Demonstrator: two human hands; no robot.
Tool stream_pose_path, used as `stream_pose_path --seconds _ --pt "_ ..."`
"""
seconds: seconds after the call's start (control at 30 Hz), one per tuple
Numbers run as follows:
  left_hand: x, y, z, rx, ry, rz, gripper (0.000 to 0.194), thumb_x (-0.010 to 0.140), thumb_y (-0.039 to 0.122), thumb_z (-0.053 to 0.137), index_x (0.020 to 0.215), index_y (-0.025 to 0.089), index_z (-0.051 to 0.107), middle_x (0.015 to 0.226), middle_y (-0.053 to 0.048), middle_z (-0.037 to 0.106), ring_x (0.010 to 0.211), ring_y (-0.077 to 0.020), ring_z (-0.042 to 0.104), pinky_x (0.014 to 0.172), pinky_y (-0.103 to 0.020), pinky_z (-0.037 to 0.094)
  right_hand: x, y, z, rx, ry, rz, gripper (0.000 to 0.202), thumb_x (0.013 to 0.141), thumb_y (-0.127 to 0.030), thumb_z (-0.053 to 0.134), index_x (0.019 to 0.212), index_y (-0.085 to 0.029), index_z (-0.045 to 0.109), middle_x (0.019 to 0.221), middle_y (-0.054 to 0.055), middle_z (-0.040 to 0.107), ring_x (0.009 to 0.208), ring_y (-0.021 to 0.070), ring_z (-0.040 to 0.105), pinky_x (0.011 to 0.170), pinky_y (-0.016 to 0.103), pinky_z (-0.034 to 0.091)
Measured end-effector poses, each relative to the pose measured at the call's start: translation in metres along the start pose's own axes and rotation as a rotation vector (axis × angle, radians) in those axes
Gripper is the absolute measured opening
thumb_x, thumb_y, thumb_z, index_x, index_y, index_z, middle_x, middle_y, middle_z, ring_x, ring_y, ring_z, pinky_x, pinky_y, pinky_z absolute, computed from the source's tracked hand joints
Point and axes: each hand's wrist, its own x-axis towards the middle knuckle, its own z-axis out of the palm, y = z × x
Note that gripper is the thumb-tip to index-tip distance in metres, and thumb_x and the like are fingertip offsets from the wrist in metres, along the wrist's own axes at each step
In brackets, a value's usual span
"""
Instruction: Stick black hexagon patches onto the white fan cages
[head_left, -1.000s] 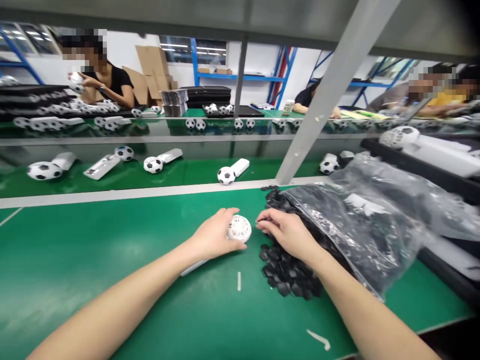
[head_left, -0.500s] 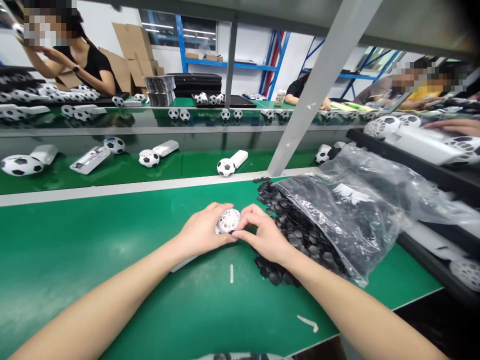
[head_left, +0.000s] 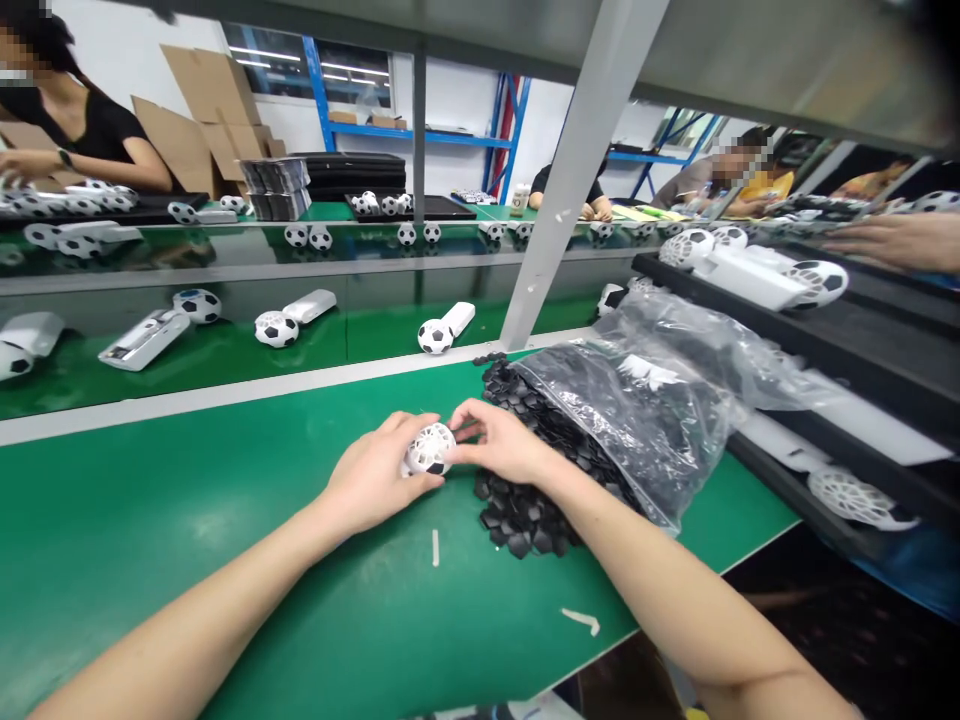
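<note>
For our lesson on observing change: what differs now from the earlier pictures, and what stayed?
The right hand, a second ago apart from the white lattice ball, has moved left up to it. A co-worker's hand has entered view at the right. The left hand still holds the ball; the black polygonal pieces and clear plastic bag stayed put.

the surface [head_left: 225,580] here is broad and green; over on its right, a heap of black pieces [head_left: 525,522] spreads loose, a clear plastic bag [head_left: 645,425] slumped beside and partly over it; a short pale strip [head_left: 435,549] lies out in front; a bent pale strip [head_left: 579,619] sits close to the near edge; past the white border [head_left: 225,393], a shiny green lane [head_left: 367,335] carries football-patterned pieces [head_left: 435,337] with white handles, well apart
</note>
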Motion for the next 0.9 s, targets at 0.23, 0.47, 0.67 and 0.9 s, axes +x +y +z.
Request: stream_pose_path --seconds 0.23,0.47,0.67,0.9 --pt "0.0 -0.006 -0.002 0.115 -0.035 0.088 0.067 0.066 0.015 0.051 0.13 0.029 0.034 0.125 -0.002 0.048 0.104 -0.0237 0.052 0.083 -0.035 0.042 0.01 0.031 -0.04 -0.526 0.163 0.313 0.007 0.071 -0.022 0.066 0.073 -0.017 0.061 0.081 0.007 0.062 0.075 0.0212 0.058 0.063 0.029 0.039" --pt "0.001 -0.014 -0.006 0.227 -0.014 0.234 0.072 0.066 -0.001 0.038 0.129 0.032 0.035 0.125 0.002 0.053 0.109 -0.0214 0.047 0.091 -0.043 0.032 0.004 0.015 -0.03 -0.413 0.04 0.135 0.004 0.076 -0.019 0.062 0.078 -0.021 0.06 0.073 -0.002 0.062 0.067 0.0107 0.056 0.062 0.02 0.04" --pt "0.0 -0.017 -0.005 0.184 0.002 0.201 0.069 0.068 -0.001 0.036 0.128 0.034 0.036 0.129 0.003 0.048 0.114 -0.0205 0.044 0.1 -0.052 0.021 -0.011 -0.015 -0.019 -0.122 -0.055 -0.276 0.009 0.082 -0.015 0.054 0.082 -0.019 0.062 0.08 -0.001 0.063 0.075 0.0106 0.056 0.07 0.021 0.042" --pt "-0.002 -0.007 -0.006 0.084 -0.039 0.124 0.075 0.062 0.048 0.065 0.129 0.023 0.039 0.124 -0.007 0.052 0.116 -0.0284 0.041 0.104 -0.054 0.013 -0.015 -0.022 -0.007 -0.195 -0.113 -0.362 0.009 0.082 -0.017 0.056 0.082 -0.02 0.064 0.082 0.001 0.063 0.08 0.0138 0.056 0.075 0.027 0.04"
